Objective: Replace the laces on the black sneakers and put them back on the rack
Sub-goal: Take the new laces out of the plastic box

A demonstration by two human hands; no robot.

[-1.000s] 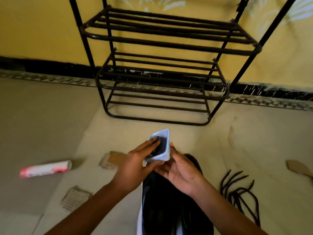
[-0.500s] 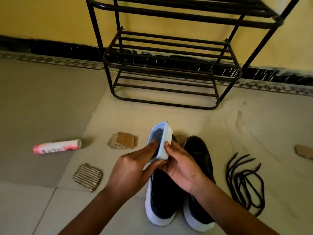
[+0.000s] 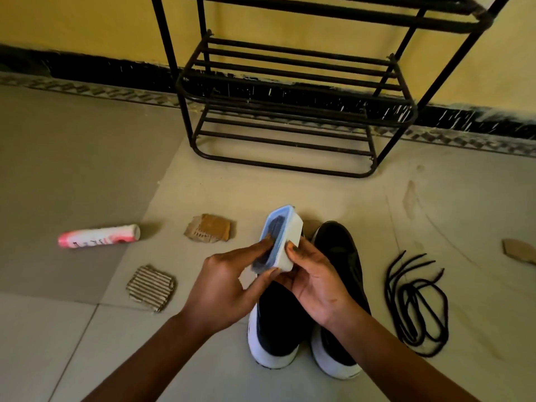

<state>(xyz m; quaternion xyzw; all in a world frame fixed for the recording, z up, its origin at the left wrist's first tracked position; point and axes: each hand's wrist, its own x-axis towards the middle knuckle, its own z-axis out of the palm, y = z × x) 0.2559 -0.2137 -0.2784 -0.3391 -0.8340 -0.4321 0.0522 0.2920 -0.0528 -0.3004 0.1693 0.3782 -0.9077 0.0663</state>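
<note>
Since half a second ago, hardly altered in grip: still clasping small white box (image 3: pixel 293 242) between both hands, nudged only a touch rightward, and with both shoes now in full view against just one, half hidden under wrists, a second back. Left hand (image 3: pixel 229 288) curled round near end of box, fingertips (image 3: pixel 266 241) laid flat on clear blue lid; right hand (image 3: pixel 316 285) cupping from below and right, thumb pressed on white side wall. Box tipped on edge, long axis running up and away from palms toward rack (image 3: pixel 290 117), lid turned leftward; dark contents, not tellable what. Directly beneath both hands, black sneakers (image 3: pixel 339 256) standing on floor (image 3: pixel 435 213) side by side and touching, long axes parallel, running from wrists toward rack, white-soled ends nearest forearms, black ends beyond fingertips. Right of right hand, loose black laces (image 3: pixel 414 303) coiled on floor, apart from shoes. Left of left hand, two cardboard scraps (image 3: pixel 208 227) and, farther out, pink-and-white tube (image 3: pixel 98 237) lying on side.
</note>
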